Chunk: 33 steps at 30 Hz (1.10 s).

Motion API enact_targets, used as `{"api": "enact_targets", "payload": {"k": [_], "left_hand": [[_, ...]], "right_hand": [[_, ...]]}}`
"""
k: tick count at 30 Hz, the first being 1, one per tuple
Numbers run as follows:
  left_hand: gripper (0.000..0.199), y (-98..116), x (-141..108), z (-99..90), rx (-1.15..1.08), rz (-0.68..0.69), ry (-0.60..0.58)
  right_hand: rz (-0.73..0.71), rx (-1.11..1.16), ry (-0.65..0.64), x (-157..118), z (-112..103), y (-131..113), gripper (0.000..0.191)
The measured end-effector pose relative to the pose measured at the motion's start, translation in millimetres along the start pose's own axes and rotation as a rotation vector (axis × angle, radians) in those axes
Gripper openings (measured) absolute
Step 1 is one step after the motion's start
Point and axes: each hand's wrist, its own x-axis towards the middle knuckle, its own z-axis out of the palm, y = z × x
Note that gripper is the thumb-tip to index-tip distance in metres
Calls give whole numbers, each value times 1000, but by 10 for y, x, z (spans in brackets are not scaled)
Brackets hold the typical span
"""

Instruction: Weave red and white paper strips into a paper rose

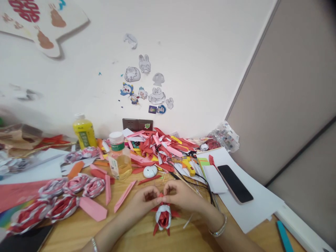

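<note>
A red and white folded paper flower [163,217] with pointed red petals is held over the near middle of the wooden table. My left hand [147,198] pinches its far edge between thumb and fingertips. My right hand [176,193] pinches the same edge from the other side, and the two thumbs almost meet there. Both hands are closed, and the exact fold between the fingertips is partly hidden. Beyond them lie a white earbud case [150,171] and a pink folded paper strip [125,196].
At the back is a heap of red and pink paper strips [157,147]. A pale-yellow drink bottle [120,161] and a yellow bottle [84,132] stand left of it. Rolled paper rosettes [63,208] lie left. Rightward are a yellow glue gun [188,166] and a phone [235,184].
</note>
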Motion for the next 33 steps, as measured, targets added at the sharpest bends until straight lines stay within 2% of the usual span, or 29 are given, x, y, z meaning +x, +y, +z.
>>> {"api": "enact_targets", "payload": {"k": [5, 9, 12, 17, 21, 33], "left_hand": [[36, -14, 0, 24, 112, 18, 13], [30, 6, -9, 44, 234, 54, 40], [24, 8, 7, 50, 260, 28, 52], [18, -18, 36, 56, 237, -14, -10], [18, -50, 27, 70, 246, -30, 5], [19, -46, 14, 86, 341, -64, 65]], "right_hand": [[-29, -115, 1, -12, -30, -6, 15], [-104, -271, 40, -15, -13, -22, 16], [-121, -334, 85, -15, 13, -15, 17], [-42, -251, 89, -10, 2, 29, 8], [13, -130, 4, 13, -34, 75, 8], [45, -124, -2, 17, -22, 33, 8]]}}
